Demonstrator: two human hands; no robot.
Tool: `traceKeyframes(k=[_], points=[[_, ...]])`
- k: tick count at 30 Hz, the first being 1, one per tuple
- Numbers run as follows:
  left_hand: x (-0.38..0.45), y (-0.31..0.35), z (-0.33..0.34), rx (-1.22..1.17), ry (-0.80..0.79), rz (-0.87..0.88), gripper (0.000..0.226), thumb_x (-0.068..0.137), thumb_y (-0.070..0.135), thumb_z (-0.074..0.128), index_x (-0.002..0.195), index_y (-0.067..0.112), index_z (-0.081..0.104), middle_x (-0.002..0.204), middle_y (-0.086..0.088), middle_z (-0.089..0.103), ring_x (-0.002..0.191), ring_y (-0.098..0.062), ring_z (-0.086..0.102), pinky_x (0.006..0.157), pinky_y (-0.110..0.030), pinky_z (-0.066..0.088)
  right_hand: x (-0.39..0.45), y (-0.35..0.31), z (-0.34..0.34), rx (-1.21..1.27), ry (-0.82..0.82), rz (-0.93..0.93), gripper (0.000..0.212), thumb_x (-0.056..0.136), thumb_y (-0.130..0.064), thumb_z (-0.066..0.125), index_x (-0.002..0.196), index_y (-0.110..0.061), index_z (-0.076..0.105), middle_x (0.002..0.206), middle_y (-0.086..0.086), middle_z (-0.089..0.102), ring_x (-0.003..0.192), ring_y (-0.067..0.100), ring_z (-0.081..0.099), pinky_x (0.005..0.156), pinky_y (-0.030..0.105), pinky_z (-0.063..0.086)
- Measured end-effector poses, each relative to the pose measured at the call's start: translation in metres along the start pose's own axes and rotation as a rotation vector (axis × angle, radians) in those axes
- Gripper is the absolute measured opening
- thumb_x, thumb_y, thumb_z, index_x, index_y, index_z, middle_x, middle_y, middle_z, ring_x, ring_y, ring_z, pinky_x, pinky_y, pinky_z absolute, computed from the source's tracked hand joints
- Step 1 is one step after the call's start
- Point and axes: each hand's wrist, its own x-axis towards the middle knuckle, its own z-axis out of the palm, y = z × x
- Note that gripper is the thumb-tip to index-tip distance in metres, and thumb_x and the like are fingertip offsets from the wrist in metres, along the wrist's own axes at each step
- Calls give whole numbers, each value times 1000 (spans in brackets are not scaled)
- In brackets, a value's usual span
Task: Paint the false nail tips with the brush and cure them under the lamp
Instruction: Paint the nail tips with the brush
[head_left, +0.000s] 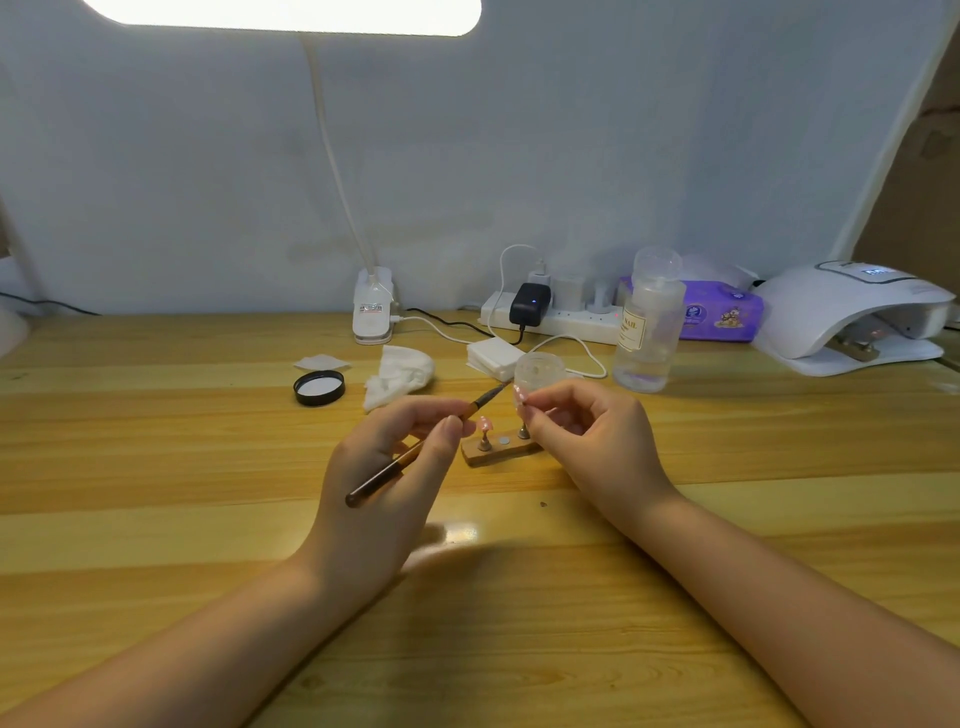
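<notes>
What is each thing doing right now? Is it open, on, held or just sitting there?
Left hand: holds the brush.
Brush: tilted, tip toward the held nail tip.
Right hand: pinches a nail tip.
Held nail tip: off the stand.
Pink nail tip: on its peg.
Wooden stand: flat on the table.
Black lid: off, lying upside down.
Clear bottle: upright, capped.
Desk lamp: on.
Curing lamp: nothing visible inside.
Black charger: plugged in, blue light on.
</notes>
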Motion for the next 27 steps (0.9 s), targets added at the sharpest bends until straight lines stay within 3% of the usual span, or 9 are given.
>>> traceKeyframes(k=[3,7,12,17,21,25,27], points=[[-1,1,0,22,-4,-7,24,88,28,58,106,20,72,96,5,74,99,-17,67,83,-23,49,0,-1,0,-25,7,-11,14,83,-18,72,85,-32,71,80,-1,70,75,19,64,71,40,56],[-2,1,-1,87,-20,20,21,86,28,61,101,23,74,92,8,75,95,-14,66,79,-14,42,0,0,0,-47,15,-13,11,83,-18,72,85,-29,72,80,0,71,75,19,65,72,42,56],[-2,3,0,72,-17,50,21,82,38,52,88,29,71,82,10,72,85,-16,65,76,-21,44,0,1,0,-77,23,-7,11,84,-18,72,86,-29,71,81,0,70,73,17,64,70,37,56],[-1,0,0,134,-16,67,25,88,38,56,104,25,71,92,9,72,93,-13,65,76,-11,43,0,1,0,-118,13,-45,16,83,-16,72,86,-31,70,84,-5,70,73,11,64,67,27,55],[-1,0,0,119,-47,79,18,85,29,66,101,25,74,95,12,74,97,-10,67,81,-18,47,1,3,0,-138,27,-47,12,83,-14,72,87,-26,72,82,-5,70,72,10,63,64,20,52],[-2,2,0,93,-41,95,24,81,37,58,92,24,75,90,13,74,93,-11,67,82,-24,49,1,2,0,-147,51,-53,19,83,-17,72,82,-35,68,80,-8,69,72,9,63,63,19,51],[-2,1,0,89,-27,87,25,82,37,57,94,23,74,88,11,74,92,-14,67,80,-22,48,2,3,0,-147,58,-48,13,82,-18,73,82,-31,70,80,-8,69,71,7,62,62,18,50]])
